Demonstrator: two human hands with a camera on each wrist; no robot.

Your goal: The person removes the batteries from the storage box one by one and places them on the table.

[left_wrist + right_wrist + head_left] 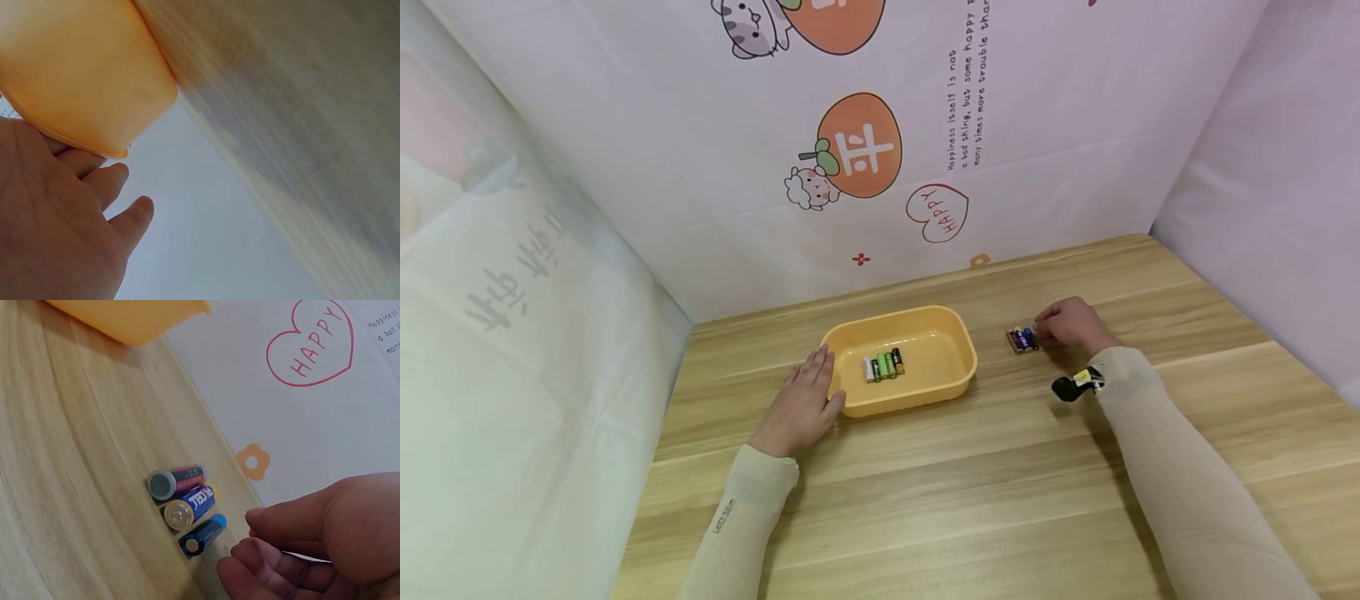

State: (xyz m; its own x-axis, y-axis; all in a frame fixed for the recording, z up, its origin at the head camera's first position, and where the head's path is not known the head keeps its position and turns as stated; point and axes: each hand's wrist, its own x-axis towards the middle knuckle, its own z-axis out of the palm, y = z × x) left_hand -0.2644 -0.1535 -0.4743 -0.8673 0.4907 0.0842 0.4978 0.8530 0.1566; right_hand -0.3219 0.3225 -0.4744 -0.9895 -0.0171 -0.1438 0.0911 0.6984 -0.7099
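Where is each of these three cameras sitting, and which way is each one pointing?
Head: worn on the head, looking forward and down at the table, tray, both hands and sleeved forearms.
Left wrist: low beside the left hand, facing the tray's outer wall; palm and fingers show.
Right wrist: behind the right hand, facing three batteries and the backdrop; curled fingers show.
Shared: head and right wrist both show those batteries and the tray.

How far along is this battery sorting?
Four batteries already lie in the yellow tray. The left hand rests against the tray's side. The right hand reaches for three batteries lying on the table, not yet gripping one, so those three are left.
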